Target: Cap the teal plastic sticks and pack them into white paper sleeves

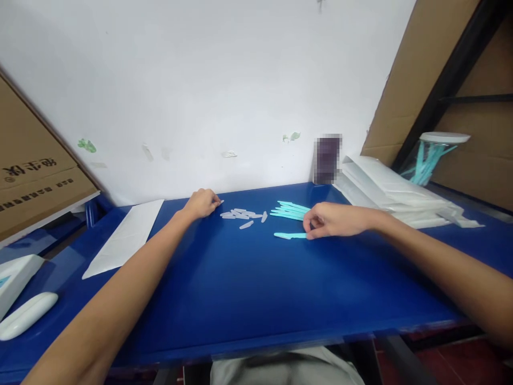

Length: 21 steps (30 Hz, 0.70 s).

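Observation:
My left hand [203, 203] is closed near the wall, with a small translucent blade cap [221, 201] showing at its fingertips. To its right lies a loose pile of similar caps [240, 214], with one [247, 224] a little in front. The fingers of my right hand [318, 220] pinch the handle end of a turquoise eyebrow razor [289, 235], its blade end pointing left, just over the table or on it. Behind that razor several more turquoise razors [289, 209] lie side by side, partly hidden by my right hand.
The blue table [240, 299] meets a white wall. A white paper sleeve [126, 235] lies at left, near a white rounded object [30, 315] and a white box [16, 275]. White packets [393, 187], a blurred-out dark object [327, 159] and a jar of turquoise sticks [430, 158] stand right.

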{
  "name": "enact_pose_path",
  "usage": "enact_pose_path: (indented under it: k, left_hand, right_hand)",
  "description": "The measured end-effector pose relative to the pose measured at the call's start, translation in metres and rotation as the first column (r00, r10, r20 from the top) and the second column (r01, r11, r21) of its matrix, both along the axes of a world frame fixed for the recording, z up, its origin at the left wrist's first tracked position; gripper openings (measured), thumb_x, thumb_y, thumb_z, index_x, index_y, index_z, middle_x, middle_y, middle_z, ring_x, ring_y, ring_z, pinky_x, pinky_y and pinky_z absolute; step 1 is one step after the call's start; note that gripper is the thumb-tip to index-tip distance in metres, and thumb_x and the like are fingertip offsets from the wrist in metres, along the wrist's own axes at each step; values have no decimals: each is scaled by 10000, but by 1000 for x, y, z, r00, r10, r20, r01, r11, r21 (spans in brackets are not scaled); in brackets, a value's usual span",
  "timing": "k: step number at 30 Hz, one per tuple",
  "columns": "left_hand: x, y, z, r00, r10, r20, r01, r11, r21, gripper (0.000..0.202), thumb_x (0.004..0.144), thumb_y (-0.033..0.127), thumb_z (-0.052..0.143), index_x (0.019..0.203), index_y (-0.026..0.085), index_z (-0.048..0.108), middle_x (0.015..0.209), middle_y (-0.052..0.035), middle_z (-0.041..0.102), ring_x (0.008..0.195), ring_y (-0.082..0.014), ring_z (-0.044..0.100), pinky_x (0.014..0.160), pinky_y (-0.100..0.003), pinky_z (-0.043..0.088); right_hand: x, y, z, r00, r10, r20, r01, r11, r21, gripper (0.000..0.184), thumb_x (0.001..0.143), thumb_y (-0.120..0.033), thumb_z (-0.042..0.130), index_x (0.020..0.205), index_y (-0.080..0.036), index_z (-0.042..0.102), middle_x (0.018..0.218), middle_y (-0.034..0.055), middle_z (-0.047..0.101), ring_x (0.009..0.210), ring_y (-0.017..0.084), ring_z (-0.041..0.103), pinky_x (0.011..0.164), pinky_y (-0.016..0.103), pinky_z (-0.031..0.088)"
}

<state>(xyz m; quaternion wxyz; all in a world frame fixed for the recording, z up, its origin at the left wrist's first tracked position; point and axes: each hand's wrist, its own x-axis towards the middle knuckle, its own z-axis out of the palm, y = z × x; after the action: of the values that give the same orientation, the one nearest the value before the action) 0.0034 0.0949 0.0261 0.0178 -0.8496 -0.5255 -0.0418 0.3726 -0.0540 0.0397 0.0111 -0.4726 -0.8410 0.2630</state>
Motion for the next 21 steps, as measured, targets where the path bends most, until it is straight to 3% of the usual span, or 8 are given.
enact_pose_path:
  k: [3, 7, 10, 12, 14, 16, 18, 21]
  left_hand:
    - [-23, -13, -3, 999, 23, 30, -23, 1000, -1, 226, 859, 231, 580, 854, 194, 804, 874, -73, 798, 819, -245, 732, 747, -295, 496]
    - [-50, -40, -5, 991, 29, 128, -31, 999, 10, 415, 829, 272, 582, 1208, 179, 723, 916, -57, 777, 841, -239, 714, 747, -303, 503]
    - [-51, -66, 0, 961, -46, 271, 39, 999, 32, 353, 842, 320, 588, 1129, 183, 741, 953, -79, 758, 863, -245, 699, 801, -339, 518]
    - [-39, -84, 3, 868, -82, 490, 79, 996, 28, 280, 873, 393, 615, 1019, 189, 739, 1012, -93, 758, 900, -244, 700, 850, -364, 525]
    - [-22, -100, 4, 694, -71, 716, 176, 982, -73, 271, 860, 446, 687, 942, 188, 706, 986, -85, 768, 910, -231, 712, 870, -360, 536]
    - [-4, -112, 1, 597, -48, 801, 304, 937, -170, 271, 827, 444, 750, 893, 185, 701, 940, -76, 775, 879, -219, 718, 828, -340, 543]
    - [10, -119, -5, 637, -83, 767, 388, 894, -225, 228, 843, 406, 753, 867, 180, 737, 923, -72, 777, 861, -204, 709, 805, -320, 534]
    - [19, -123, -14, 733, -195, 652, 420, 883, -208, 201, 911, 367, 688, 919, 194, 790, 928, -61, 769, 821, -179, 672, 752, -296, 506]
  right_hand:
    - [-8, -6, -4, 998, 52, -37, -51, 998, 32, 264, 927, -448, 574, 871, -197, 635, 710, -11, 577, 605, 133, 480, 579, 277, 364]
    - [-23, -11, -15, 992, 90, -93, -53, 936, 347, 222, 993, -389, 472, 934, -205, 582, 930, 56, 634, 776, 178, 550, 711, 313, 407]
    - [-30, -13, -18, 986, 94, -138, -28, 909, 417, 230, 1018, -393, 433, 932, -214, 548, 918, 53, 629, 781, 188, 551, 725, 320, 399]
    - [-32, -15, -18, 984, 101, -145, -35, 915, 403, 247, 1030, -404, 411, 916, -220, 528, 873, 40, 627, 739, 184, 541, 702, 316, 386]
    - [-31, -15, -17, 985, 111, -135, -51, 921, 386, 266, 1041, -414, 387, 903, -224, 512, 845, 32, 623, 715, 182, 533, 684, 313, 374]
    - [-29, -14, -18, 986, 119, -116, -69, 927, 369, 272, 1045, -413, 377, 906, -226, 518, 848, 33, 627, 723, 187, 539, 684, 315, 372]
    - [-27, -13, -19, 988, 127, -91, -87, 933, 350, 272, 1042, -407, 381, 919, -225, 541, 867, 38, 636, 744, 194, 551, 692, 319, 378]
    - [-25, -13, -20, 986, 153, -69, -121, 933, 338, 266, 1037, -396, 386, 927, -225, 557, 888, 43, 640, 763, 199, 558, 705, 325, 386]
